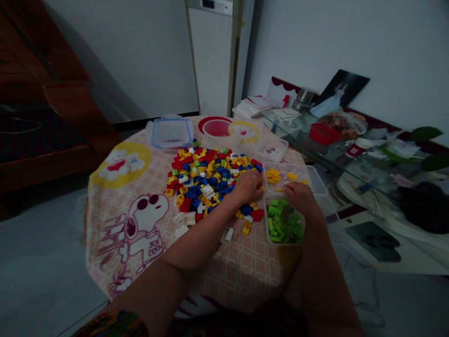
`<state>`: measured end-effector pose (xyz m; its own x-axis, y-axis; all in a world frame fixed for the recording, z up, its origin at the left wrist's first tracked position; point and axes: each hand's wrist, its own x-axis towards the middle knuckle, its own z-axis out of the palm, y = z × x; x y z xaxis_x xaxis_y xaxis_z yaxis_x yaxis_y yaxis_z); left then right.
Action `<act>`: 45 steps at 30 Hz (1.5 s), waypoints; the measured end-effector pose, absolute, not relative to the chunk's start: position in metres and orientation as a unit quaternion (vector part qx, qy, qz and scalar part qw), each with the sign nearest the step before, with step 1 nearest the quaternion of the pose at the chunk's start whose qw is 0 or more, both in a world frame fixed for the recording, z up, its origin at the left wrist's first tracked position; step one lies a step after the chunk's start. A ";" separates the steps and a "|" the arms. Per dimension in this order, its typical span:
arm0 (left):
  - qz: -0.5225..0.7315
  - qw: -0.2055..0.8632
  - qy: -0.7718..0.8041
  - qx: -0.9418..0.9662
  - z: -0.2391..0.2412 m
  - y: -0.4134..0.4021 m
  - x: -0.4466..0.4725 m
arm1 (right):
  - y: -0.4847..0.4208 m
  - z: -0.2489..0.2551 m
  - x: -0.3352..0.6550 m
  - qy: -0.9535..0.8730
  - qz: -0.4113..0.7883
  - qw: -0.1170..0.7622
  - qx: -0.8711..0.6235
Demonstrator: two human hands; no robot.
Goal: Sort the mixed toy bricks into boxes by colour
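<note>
Multicolored sleeve [115, 325] and bare forearms [206, 236] are closest to camera, reaching over the cloth-covered tabletop [242, 271]. Left hand [248, 188] is at the right edge of the mixed brick pile [210, 180], fingers curled down; can't tell if it grips a brick. Right hand [300, 196] is over the near side of the clear yellow-brick box [284, 165], fingers bent, tips just beside a thin yellow piece [279, 189]; can't tell if pinched. Yellow bricks [272, 176] sit in that box's far part. Green bricks [282, 222] fill the clear box [284, 244] just nearer. Blue-rimmed container [171, 132] and round red-pink tub [216, 128] are at the tabletop's far edge.
</note>
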<state>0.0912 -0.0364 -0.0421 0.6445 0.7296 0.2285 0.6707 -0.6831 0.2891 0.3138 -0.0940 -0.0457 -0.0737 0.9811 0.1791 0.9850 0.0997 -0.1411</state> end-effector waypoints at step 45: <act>0.276 0.220 0.436 0.828 -0.043 -0.018 0.076 | -0.096 -0.044 0.310 -0.724 -0.012 0.102 -0.682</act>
